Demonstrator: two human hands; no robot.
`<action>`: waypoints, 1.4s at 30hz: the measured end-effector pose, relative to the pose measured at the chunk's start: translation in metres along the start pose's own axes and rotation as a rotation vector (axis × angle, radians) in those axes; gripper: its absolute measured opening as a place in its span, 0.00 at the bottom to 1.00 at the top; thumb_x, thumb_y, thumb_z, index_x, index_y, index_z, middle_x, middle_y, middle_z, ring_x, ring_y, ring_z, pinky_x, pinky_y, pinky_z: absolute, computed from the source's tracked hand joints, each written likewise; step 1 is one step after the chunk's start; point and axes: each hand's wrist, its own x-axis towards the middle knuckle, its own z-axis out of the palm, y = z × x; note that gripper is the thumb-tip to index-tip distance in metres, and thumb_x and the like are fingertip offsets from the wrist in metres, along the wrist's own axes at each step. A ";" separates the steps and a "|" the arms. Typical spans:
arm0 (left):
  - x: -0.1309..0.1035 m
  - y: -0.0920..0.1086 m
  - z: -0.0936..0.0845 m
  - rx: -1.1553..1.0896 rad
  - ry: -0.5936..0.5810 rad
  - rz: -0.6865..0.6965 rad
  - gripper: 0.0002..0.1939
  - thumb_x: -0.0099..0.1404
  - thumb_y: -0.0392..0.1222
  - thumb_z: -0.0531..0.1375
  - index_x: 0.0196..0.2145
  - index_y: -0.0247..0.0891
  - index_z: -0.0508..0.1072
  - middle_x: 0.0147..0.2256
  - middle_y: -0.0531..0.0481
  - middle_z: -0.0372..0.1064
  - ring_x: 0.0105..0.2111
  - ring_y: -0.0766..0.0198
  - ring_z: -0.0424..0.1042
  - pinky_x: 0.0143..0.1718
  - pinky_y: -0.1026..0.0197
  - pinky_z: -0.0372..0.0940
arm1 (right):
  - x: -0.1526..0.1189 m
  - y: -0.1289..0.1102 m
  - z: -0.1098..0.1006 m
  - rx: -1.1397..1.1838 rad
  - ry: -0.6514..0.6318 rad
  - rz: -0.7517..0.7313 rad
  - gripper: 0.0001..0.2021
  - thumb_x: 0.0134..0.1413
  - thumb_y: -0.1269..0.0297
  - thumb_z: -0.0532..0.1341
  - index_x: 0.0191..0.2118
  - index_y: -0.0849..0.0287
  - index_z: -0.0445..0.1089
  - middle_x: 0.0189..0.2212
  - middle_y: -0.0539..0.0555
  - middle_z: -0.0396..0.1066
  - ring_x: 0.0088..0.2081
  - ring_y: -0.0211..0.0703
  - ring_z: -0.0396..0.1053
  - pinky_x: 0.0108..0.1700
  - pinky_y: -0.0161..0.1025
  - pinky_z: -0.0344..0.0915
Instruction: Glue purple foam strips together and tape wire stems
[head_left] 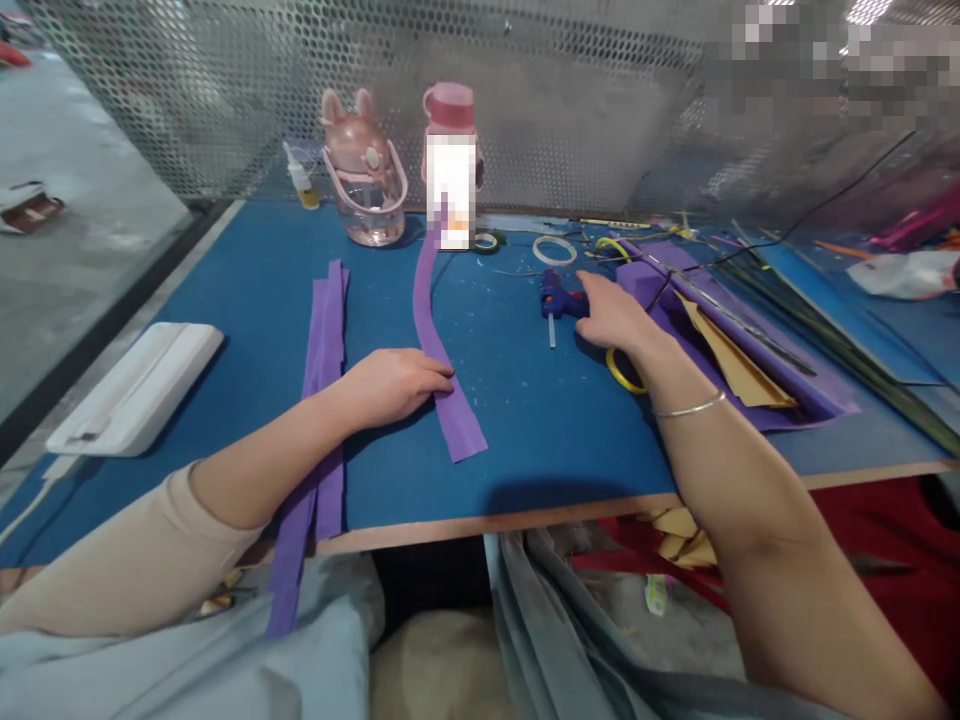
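At two o'clock, my half-open right hand (616, 314) at glue gun (556, 296). Nine: loosely curled left hand (395, 386) on purple strip (426, 305). Grips unclear.

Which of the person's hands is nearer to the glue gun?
The right. The right hand is at the handle end of the glue gun; the left hand is farther off to its left, on a purple strip.

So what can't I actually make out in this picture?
All in the head view:
- Pink bottle: pixelation hides its middle.
- Purple strip: its far end is lost in the same pixelated patch.
- Glue gun: the right hand overlaps its handle, so whether they touch is unclear.
- White cable: cut off by the left edge.
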 end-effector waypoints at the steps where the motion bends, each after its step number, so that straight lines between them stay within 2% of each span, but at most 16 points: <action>1: 0.000 0.000 0.001 0.007 0.011 -0.004 0.17 0.67 0.34 0.51 0.42 0.41 0.79 0.48 0.50 0.76 0.45 0.59 0.76 0.47 0.56 0.71 | 0.001 0.007 0.004 -0.016 -0.046 0.021 0.40 0.42 0.71 0.59 0.65 0.72 0.54 0.62 0.71 0.58 0.61 0.64 0.59 0.59 0.55 0.60; 3: 0.001 -0.001 0.002 0.026 0.039 -0.019 0.18 0.67 0.34 0.50 0.41 0.40 0.79 0.47 0.49 0.76 0.45 0.58 0.76 0.47 0.55 0.71 | 0.000 0.013 0.011 -0.024 -0.078 0.027 0.39 0.43 0.70 0.58 0.65 0.70 0.55 0.61 0.68 0.61 0.60 0.61 0.61 0.59 0.52 0.60; 6: -0.001 -0.005 0.004 0.053 0.052 -0.052 0.19 0.67 0.32 0.48 0.42 0.37 0.79 0.48 0.45 0.75 0.46 0.56 0.75 0.48 0.53 0.71 | -0.002 0.011 0.013 -0.046 -0.040 -0.007 0.35 0.44 0.70 0.58 0.62 0.68 0.60 0.58 0.66 0.65 0.57 0.59 0.65 0.58 0.49 0.62; 11: -0.006 -0.007 -0.001 -0.012 -0.003 -0.134 0.19 0.68 0.34 0.48 0.48 0.38 0.76 0.51 0.44 0.73 0.50 0.55 0.72 0.51 0.51 0.69 | -0.010 -0.001 0.001 -0.075 0.044 0.013 0.26 0.47 0.64 0.60 0.55 0.57 0.70 0.51 0.61 0.70 0.48 0.59 0.71 0.46 0.50 0.68; 13: -0.006 -0.006 -0.004 -0.081 -0.025 -0.154 0.18 0.69 0.36 0.48 0.48 0.38 0.75 0.50 0.45 0.73 0.52 0.57 0.71 0.53 0.51 0.68 | -0.016 -0.005 -0.008 0.032 0.111 -0.017 0.22 0.47 0.60 0.61 0.50 0.56 0.73 0.47 0.59 0.73 0.46 0.57 0.71 0.45 0.49 0.68; 15: -0.006 -0.005 -0.005 -0.124 -0.044 -0.168 0.17 0.70 0.37 0.48 0.46 0.39 0.76 0.51 0.45 0.73 0.53 0.57 0.70 0.54 0.52 0.67 | -0.023 -0.009 -0.018 0.258 0.145 -0.053 0.18 0.48 0.56 0.62 0.44 0.57 0.75 0.40 0.56 0.75 0.41 0.53 0.72 0.43 0.47 0.68; 17: -0.006 -0.007 -0.005 -0.141 -0.052 -0.178 0.16 0.70 0.39 0.49 0.44 0.39 0.77 0.52 0.44 0.72 0.53 0.56 0.70 0.54 0.52 0.66 | -0.030 -0.015 -0.030 0.518 0.075 -0.080 0.14 0.50 0.53 0.61 0.36 0.59 0.76 0.31 0.54 0.75 0.34 0.47 0.71 0.39 0.43 0.67; 19: -0.006 -0.009 -0.004 -0.159 -0.043 -0.178 0.16 0.70 0.39 0.50 0.44 0.39 0.78 0.53 0.44 0.71 0.53 0.56 0.70 0.54 0.51 0.66 | -0.038 -0.024 -0.040 0.729 -0.100 -0.133 0.15 0.51 0.52 0.61 0.30 0.59 0.75 0.27 0.53 0.74 0.29 0.43 0.69 0.35 0.41 0.67; 22: -0.008 -0.012 -0.003 -0.205 -0.032 -0.140 0.16 0.70 0.38 0.51 0.43 0.41 0.78 0.53 0.44 0.71 0.52 0.56 0.70 0.55 0.52 0.65 | -0.049 -0.043 -0.049 0.891 -0.374 -0.232 0.16 0.50 0.49 0.64 0.33 0.59 0.76 0.28 0.53 0.75 0.26 0.39 0.67 0.31 0.38 0.66; 24: -0.009 -0.013 -0.004 -0.225 -0.040 -0.109 0.16 0.69 0.38 0.51 0.42 0.42 0.79 0.53 0.44 0.72 0.52 0.57 0.71 0.54 0.53 0.65 | -0.054 -0.054 -0.050 0.895 -0.487 -0.287 0.19 0.50 0.47 0.64 0.37 0.58 0.77 0.28 0.52 0.75 0.24 0.38 0.66 0.28 0.36 0.65; 27: -0.010 -0.013 -0.006 -0.228 -0.041 -0.079 0.14 0.69 0.39 0.52 0.41 0.43 0.79 0.52 0.44 0.72 0.50 0.57 0.72 0.53 0.53 0.65 | -0.059 -0.064 -0.050 0.800 -0.533 -0.383 0.18 0.54 0.47 0.61 0.39 0.57 0.77 0.28 0.51 0.76 0.26 0.38 0.69 0.29 0.35 0.65; 30: -0.009 -0.011 -0.008 -0.224 -0.034 -0.061 0.13 0.68 0.39 0.54 0.41 0.42 0.79 0.51 0.45 0.72 0.50 0.58 0.72 0.52 0.54 0.66 | -0.061 -0.068 -0.050 0.695 -0.496 -0.495 0.16 0.57 0.50 0.60 0.41 0.56 0.78 0.32 0.50 0.77 0.34 0.41 0.73 0.36 0.35 0.68; 32: -0.008 -0.010 -0.009 -0.227 -0.034 -0.060 0.13 0.67 0.40 0.54 0.40 0.42 0.78 0.51 0.46 0.72 0.50 0.58 0.72 0.52 0.54 0.66 | -0.061 -0.070 -0.049 0.662 -0.480 -0.545 0.16 0.58 0.52 0.59 0.43 0.56 0.77 0.34 0.50 0.78 0.35 0.42 0.74 0.37 0.35 0.68; 35: -0.007 -0.010 -0.009 -0.226 -0.032 -0.059 0.13 0.66 0.40 0.54 0.40 0.42 0.78 0.51 0.46 0.72 0.50 0.59 0.71 0.52 0.54 0.66 | -0.062 -0.073 -0.046 0.641 -0.465 -0.560 0.16 0.60 0.53 0.58 0.44 0.56 0.77 0.35 0.50 0.78 0.35 0.41 0.74 0.37 0.35 0.68; 42: -0.007 -0.003 -0.014 -0.177 -0.049 -0.068 0.14 0.65 0.38 0.53 0.42 0.40 0.78 0.54 0.47 0.70 0.51 0.57 0.71 0.53 0.54 0.65 | -0.064 -0.081 -0.039 0.633 -0.423 -0.598 0.15 0.60 0.55 0.59 0.45 0.56 0.76 0.39 0.51 0.77 0.42 0.44 0.74 0.44 0.37 0.67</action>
